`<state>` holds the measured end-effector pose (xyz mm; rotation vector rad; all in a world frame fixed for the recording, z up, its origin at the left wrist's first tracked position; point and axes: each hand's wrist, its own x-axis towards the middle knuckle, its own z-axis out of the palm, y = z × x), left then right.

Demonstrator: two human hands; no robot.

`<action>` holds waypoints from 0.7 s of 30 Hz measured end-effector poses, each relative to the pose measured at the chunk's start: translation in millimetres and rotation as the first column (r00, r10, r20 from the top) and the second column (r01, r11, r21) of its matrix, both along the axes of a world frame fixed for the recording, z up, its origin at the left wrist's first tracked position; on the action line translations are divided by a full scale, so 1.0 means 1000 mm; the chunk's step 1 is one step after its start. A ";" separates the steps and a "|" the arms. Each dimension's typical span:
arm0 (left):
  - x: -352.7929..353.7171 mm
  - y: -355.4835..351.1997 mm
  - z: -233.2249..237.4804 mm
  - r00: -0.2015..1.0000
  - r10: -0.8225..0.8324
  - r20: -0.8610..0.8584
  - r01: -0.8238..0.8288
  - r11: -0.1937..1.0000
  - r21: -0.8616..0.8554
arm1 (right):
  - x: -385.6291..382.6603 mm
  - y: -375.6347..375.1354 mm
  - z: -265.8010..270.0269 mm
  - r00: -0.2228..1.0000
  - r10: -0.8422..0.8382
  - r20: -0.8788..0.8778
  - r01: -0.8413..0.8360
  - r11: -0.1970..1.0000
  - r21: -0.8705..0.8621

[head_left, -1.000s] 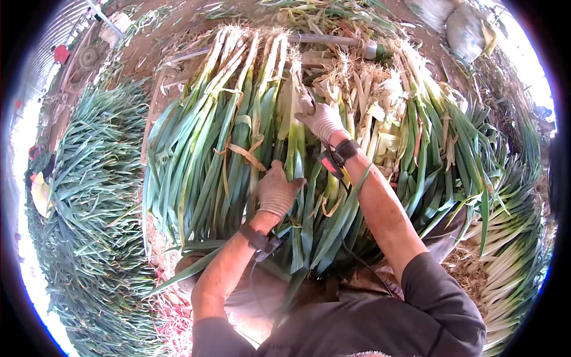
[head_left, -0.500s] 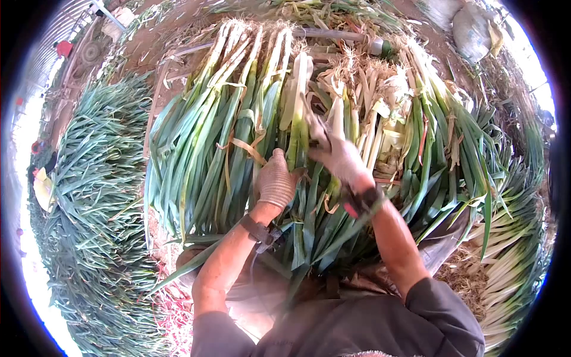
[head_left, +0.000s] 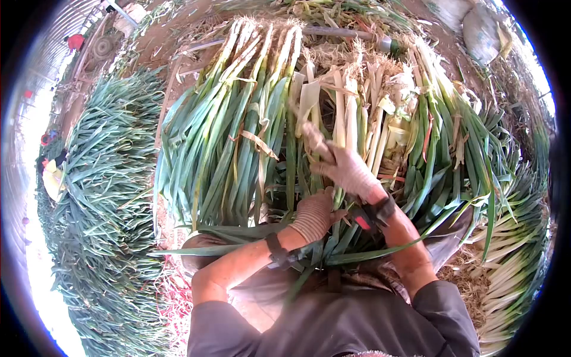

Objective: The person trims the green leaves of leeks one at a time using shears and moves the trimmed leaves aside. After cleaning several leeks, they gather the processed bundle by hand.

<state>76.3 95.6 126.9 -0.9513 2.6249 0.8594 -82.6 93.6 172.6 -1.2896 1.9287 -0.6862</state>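
My left hand (head_left: 315, 213), in a striped glove, is closed around green leek leaves low in the middle of the view. My right hand (head_left: 352, 172), also gloved, is just above it, its fingers closed on a brownish elongated thing (head_left: 315, 138) that is blurred and hard to identify. Beyond this thing stands a pale, flat strip (head_left: 308, 100). Around both hands lie leeks, with a green-leaved bunch (head_left: 238, 131) on the left and pale stalks (head_left: 351, 119) just beyond my right hand. Their roots point away from me.
A large mass of green leeks (head_left: 113, 208) covers the left side. More leeks with white stalks (head_left: 505, 285) lie at the lower right. A pole (head_left: 339, 33) runs behind the roots. Grey sacks (head_left: 480, 35) are at the upper right, a red object (head_left: 75, 41) at the upper left.
My left hand has moved toward me and to the right, along the leaves. My right hand has shifted slightly right and closer to me. Long leaves now lie across my left forearm's far side.
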 end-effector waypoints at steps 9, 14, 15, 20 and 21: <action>-0.012 -0.168 -0.026 0.983 0.181 0.012 -0.117 0.682 -0.722 | 0.009 -0.019 -0.026 0.998 -0.069 0.016 0.069 0.997 -0.026; -0.024 -0.194 -0.064 0.985 0.126 -0.115 -0.147 0.285 -0.947 | 0.005 -0.019 -0.032 0.996 -0.079 0.040 0.080 0.997 -0.018; -0.023 -0.195 -0.065 0.991 0.118 -0.060 -0.096 0.327 -0.940 | 0.006 -0.019 -0.032 0.998 -0.064 0.017 0.064 0.998 -0.007; -0.046 -0.217 -0.062 0.976 0.217 0.005 -0.101 0.472 -0.876 | -0.001 -0.015 -0.027 0.988 -0.124 0.093 0.127 0.991 -0.030; -0.052 -0.216 -0.056 0.965 0.263 0.015 -0.122 0.498 -0.859 | -0.005 -0.012 -0.025 0.981 -0.161 0.108 0.165 0.986 -0.022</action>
